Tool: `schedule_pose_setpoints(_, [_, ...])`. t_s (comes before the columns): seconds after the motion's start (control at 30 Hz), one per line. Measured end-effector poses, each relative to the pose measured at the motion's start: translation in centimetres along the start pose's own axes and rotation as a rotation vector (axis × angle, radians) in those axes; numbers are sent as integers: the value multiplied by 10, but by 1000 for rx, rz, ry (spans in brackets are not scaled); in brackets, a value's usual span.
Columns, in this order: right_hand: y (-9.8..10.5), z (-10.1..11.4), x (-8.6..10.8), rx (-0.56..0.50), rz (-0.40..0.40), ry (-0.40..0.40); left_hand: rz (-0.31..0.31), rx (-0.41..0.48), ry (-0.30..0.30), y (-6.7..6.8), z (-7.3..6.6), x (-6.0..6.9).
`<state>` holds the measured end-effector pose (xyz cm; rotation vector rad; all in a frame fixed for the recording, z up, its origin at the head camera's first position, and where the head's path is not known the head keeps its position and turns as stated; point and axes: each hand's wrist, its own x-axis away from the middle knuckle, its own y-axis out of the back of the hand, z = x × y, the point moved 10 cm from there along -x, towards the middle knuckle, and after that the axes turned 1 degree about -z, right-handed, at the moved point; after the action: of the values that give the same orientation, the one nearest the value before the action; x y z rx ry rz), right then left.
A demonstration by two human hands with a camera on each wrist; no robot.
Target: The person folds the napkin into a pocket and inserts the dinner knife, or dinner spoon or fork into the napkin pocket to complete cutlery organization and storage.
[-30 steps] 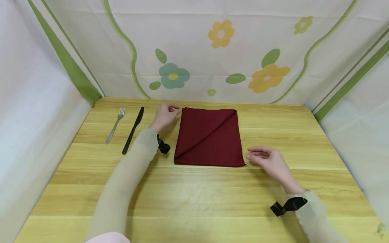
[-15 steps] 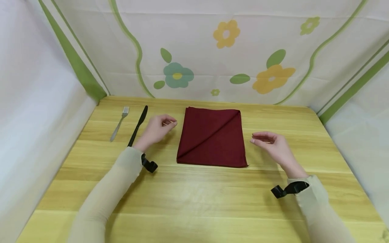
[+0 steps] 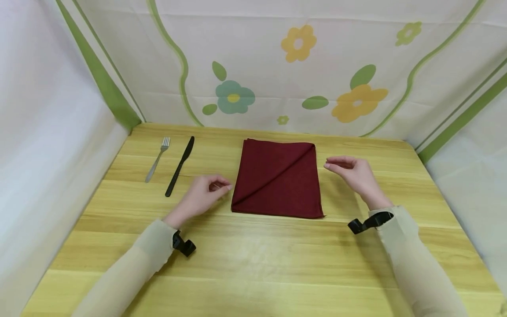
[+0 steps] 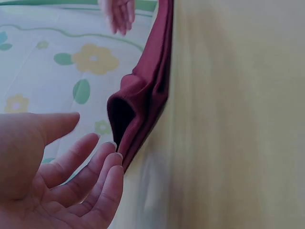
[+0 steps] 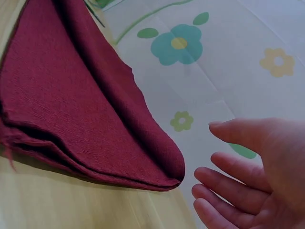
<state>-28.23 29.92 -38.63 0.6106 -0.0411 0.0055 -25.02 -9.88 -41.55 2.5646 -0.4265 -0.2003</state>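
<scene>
A dark red cloth napkin [image 3: 277, 180], folded into a square with a diagonal fold across its top, lies flat on the wooden table. Close to its lower left edge is my left hand [image 3: 203, 193], thumb and fingers apart with nothing between them. In the left wrist view that hand [image 4: 71, 176] has its fingertips near the layered edge of the napkin [image 4: 147, 71]. My right hand [image 3: 356, 174] hovers just off the upper right corner, holding nothing. The right wrist view shows its loosely bent fingers [image 5: 233, 186] apart from the napkin's corner [image 5: 95, 109].
To the left lie a silver fork [image 3: 157, 160] and a black knife [image 3: 180, 166], side by side on the wooden table [image 3: 253, 264]. A white flowered cloth [image 3: 261, 57] hangs behind the table, and plain white fabric flanks both sides.
Along the napkin's left side my left hand has come nearer to me. My right hand has moved away from me, from the lower right corner to the upper right. The napkin keeps its shape.
</scene>
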Motion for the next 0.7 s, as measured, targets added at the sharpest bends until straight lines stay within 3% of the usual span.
schedule_pose_setpoints(0.3, [-2,-9,-26,-9,2,-26,53,18,9,-14,-5,20])
schedule_pose_setpoints(0.5, [-7,-5,-42,-21,24,-29,59,10,2,-18,-2,20])
schedule_pose_setpoints(0.7, [-12,-1,-68,-64,24,-31,57,-55,-23,-20,-3,19])
